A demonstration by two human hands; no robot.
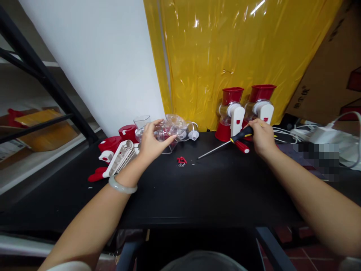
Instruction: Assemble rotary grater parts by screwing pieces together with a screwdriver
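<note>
My right hand (263, 137) is wrapped round the black and yellow handle of a screwdriver (214, 149). Its long metal shaft points left and down, with the tip close to the black tabletop (208, 195). With thumb and fingers spread, my left hand (154, 142) is at a group of clear plastic housings (175, 124); whether it touches them I cannot tell. Between the hands lie small red plastic pieces (182, 160) and several thin screws (182, 165). White crank handles (120, 160) with red grips and red bases (110, 143) lie left of my left hand.
Two assembled red and white rotary graters (229, 113) (261, 99) stand at the back, before yellow plastic sheeting (214, 56). White cables and a power adapter (324, 133) lie at the right. A black-framed shelf (42, 75) rises on the left, and a cardboard box (324, 75) stands behind right.
</note>
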